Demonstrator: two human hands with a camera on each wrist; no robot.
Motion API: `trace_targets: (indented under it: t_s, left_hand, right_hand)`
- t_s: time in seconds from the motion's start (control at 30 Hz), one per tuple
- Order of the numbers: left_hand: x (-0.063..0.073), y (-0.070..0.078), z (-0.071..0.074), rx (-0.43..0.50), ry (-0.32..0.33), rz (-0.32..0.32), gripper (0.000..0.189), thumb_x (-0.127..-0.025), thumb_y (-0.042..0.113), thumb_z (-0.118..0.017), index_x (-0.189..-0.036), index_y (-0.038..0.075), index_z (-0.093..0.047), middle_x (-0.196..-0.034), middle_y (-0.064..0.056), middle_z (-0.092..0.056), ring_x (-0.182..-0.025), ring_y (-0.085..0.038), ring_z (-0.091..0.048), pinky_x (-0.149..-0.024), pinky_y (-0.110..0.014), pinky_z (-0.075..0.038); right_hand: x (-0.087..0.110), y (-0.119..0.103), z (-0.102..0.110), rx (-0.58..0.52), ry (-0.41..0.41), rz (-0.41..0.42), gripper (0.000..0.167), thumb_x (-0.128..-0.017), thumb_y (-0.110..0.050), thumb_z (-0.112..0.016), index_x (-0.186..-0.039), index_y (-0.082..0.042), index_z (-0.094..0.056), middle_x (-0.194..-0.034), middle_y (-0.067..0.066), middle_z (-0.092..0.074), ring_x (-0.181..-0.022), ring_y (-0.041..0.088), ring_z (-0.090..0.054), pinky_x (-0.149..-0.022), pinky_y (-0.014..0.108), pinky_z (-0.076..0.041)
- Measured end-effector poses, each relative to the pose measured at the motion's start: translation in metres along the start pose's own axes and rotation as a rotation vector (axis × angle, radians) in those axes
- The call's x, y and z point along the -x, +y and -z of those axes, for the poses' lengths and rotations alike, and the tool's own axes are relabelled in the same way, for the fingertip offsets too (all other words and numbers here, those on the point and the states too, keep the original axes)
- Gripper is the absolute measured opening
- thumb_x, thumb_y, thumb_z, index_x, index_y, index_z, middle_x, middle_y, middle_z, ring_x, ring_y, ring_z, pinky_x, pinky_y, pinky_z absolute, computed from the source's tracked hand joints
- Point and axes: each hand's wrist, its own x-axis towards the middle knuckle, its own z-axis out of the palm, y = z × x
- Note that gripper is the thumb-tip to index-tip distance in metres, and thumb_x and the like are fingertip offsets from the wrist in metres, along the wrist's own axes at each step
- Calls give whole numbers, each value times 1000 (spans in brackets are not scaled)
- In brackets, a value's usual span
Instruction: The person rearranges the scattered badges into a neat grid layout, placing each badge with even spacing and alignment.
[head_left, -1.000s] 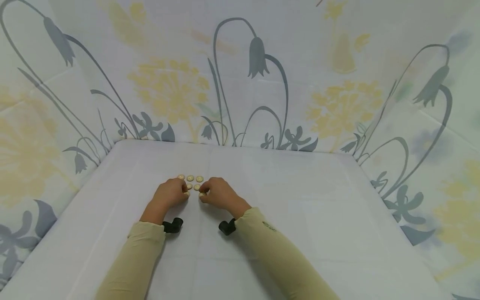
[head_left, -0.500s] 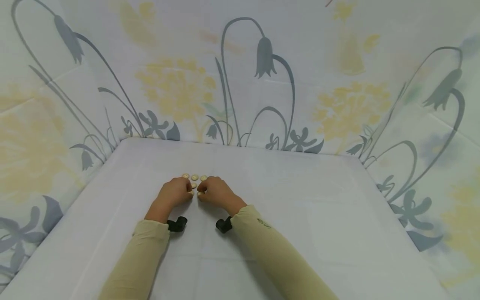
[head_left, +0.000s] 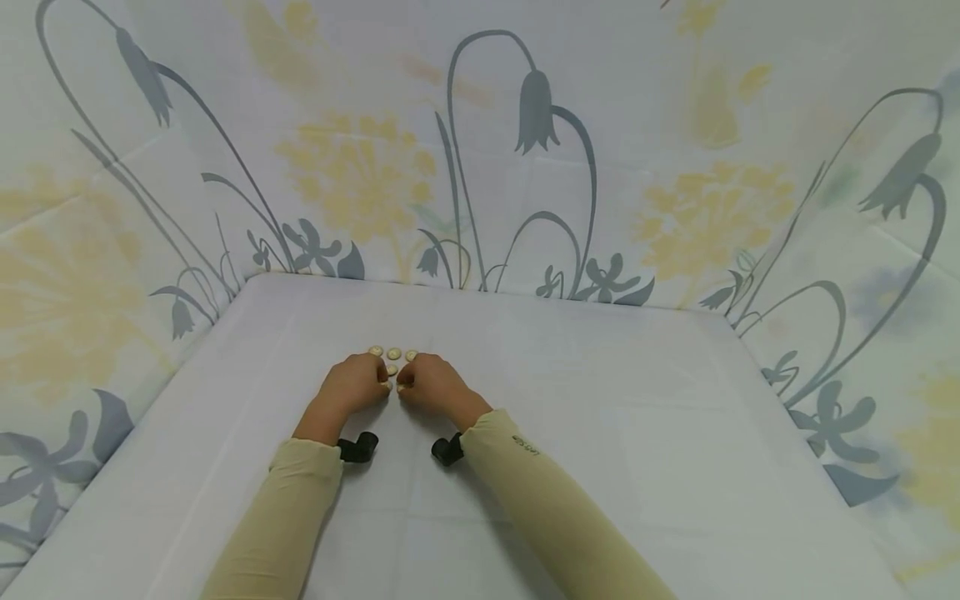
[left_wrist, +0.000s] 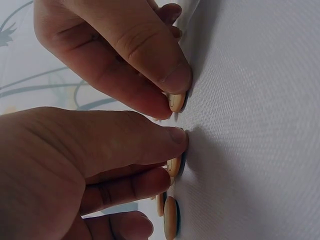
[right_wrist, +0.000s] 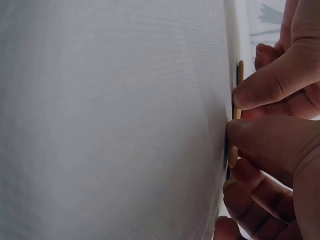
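Note:
Small round cream wooden discs lie on the white cloth; a back row includes a disc at its middle, and another disc shows between the hands. My left hand pinches a disc between thumb and finger, low at the cloth. Opposite it, my right hand pinches a disc by its edge. The fingertips of both hands are very close together. Beside my left hand, a further disc rests on the cloth. Some discs are partly hidden behind the fingers.
The white cloth-covered table extends around the hands. Flower-printed fabric rises at its back and sides. Dark wrist cameras, one on the left wrist and one on the right wrist, sit just above the cloth.
The hands have drawn closer together, my right hand moving left over the discs and now covering one of the second row. The head view has turned slightly, shifting the scene rightward.

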Motion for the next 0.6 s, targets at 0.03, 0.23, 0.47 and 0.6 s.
trace_targets:
  t_s: [0.03,0.23,0.47,0.6]
  left_hand:
    - [0,0,0,1,0,1,20,-89,20,-65,-98,3,-69,-94,-10,-70,-81,-22,-63,-75,-42,-51]
    - [-1,-1,-1,-1,0,-6,19,-89,19,-65,-97,3,-69,-93,-10,-70,-80,-22,-62,-74,-42,-51]
    - [-3,-2,-3,-10,3,-5,19,-88,20,-65,-96,3,-69,-92,-10,-70,-79,-22,-62,-73,-41,-51]
    - [-3,-2,-2,-11,1,0,19,-88,20,-65,-97,4,-69,-93,-10,-70,-79,-22,-62,-73,-41,-51]
  right_hand:
    - [0,0,0,-1,-2,0,22,-90,-21,-68,-109,-14,-75,-105,-2,-73,-100,13,-65,-85,26,-51]
    - [0,0,0,-9,-10,-8,22,-90,-20,-68,-109,-13,-75,-105,-2,-73,-99,13,-65,-84,26,-51]
    - [1,0,1,-12,-9,-8,22,-90,-21,-68,-110,-14,-74,-105,-3,-73,-97,11,-66,-83,24,-51]
    - [0,1,-1,-11,-2,-1,23,-89,-21,-68,-110,-14,-74,-106,-3,-73,-98,11,-66,-84,25,-51]
